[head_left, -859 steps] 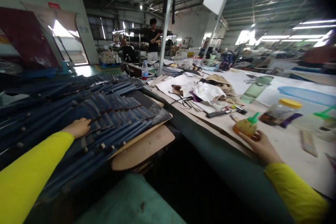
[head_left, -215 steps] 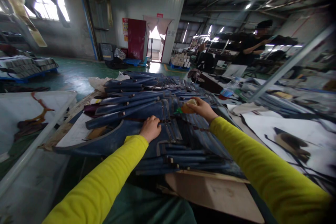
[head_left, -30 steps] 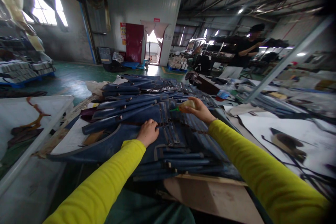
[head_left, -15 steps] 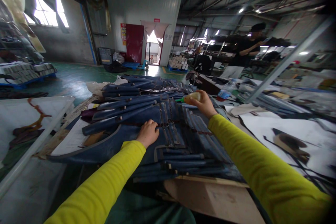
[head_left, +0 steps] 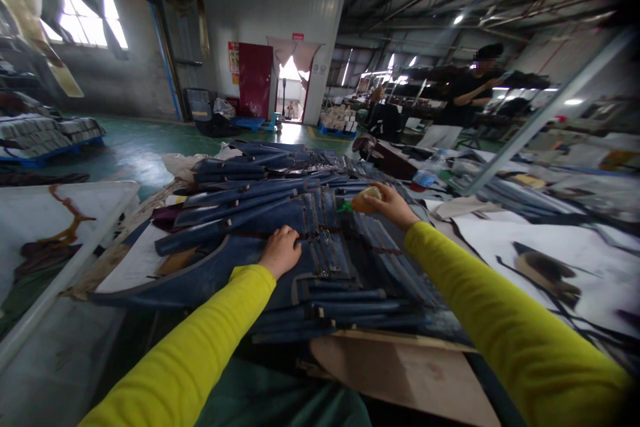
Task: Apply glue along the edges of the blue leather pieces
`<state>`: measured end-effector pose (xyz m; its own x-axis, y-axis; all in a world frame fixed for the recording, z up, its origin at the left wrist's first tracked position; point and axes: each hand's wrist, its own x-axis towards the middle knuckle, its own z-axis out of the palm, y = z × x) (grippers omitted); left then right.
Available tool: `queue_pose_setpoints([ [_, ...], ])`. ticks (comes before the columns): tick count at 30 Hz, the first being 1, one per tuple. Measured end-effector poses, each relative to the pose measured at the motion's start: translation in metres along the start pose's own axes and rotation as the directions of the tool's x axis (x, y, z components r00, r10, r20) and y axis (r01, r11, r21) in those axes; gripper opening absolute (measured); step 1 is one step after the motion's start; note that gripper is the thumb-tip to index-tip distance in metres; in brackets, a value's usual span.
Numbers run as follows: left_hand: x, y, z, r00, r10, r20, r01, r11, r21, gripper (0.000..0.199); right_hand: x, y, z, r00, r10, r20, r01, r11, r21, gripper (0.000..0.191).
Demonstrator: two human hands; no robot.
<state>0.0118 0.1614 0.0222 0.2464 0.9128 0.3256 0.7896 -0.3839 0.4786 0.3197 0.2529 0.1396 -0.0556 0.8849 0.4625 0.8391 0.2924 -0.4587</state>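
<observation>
In the head view my right hand is wrapped round a small squeeze bottle with yellowish contents. Its green nozzle points left, low over the strips of the blue leather-like pieces; whether the tip touches cannot be made out. My left hand rests palm down, fingers loosely bent, on a large blue piece with a curved grey edge. Just right of those fingers run narrow grey-edged strips with shiny lines. More blue pieces lie overlapped in rows behind and in front.
A white bin with cloth stands at left. A printed paper sheet lies under the blue pieces. On the right are a clear plastic bottle, white sheets and a slanted metal pole. A person in black stands farther back.
My right hand has shifted slightly down with the squeeze bottle, and its nozzle has come lower toward the strips. My left hand stays on the same blue piece.
</observation>
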Motion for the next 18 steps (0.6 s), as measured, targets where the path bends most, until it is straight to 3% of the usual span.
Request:
queue_pose_setpoints([
  [4, 0.0, 0.0, -0.001, 1.0, 0.0, 0.003, 0.0, 1.0, -0.003, 0.03, -0.009, -0.01, -0.009, 0.989, 0.078, 0.129, -0.08, 0.997, 0.01, 0.071],
  [9, 0.0, 0.0, 0.0, 1.0, -0.003, 0.0, 0.003, 1.0, -0.003, 0.029, -0.015, -0.018, -0.011, 0.978, 0.126, 0.169, -0.13, 0.991, 0.012, 0.065],
  [11, 0.0, 0.0, 0.001, 1.0, -0.001, -0.003, 0.001, 1.0, -0.002, 0.029, -0.012, -0.015, -0.006, 0.986, 0.094, 0.139, -0.099, 0.994, 0.035, 0.064],
  [14, 0.0, -0.001, 0.002, 1.0, 0.003, -0.005, -0.003, 1.0, 0.0, 0.029, -0.006, -0.007, 0.005, 1.0, -0.007, 0.002, 0.007, 1.0, 0.03, 0.065],
  [18, 0.001, -0.001, 0.002, 1.0, -0.002, -0.008, 0.002, 1.0, 0.003, 0.029, 0.0, -0.005, 0.014, 0.979, -0.155, -0.132, 0.154, 0.988, -0.021, 0.063],
])
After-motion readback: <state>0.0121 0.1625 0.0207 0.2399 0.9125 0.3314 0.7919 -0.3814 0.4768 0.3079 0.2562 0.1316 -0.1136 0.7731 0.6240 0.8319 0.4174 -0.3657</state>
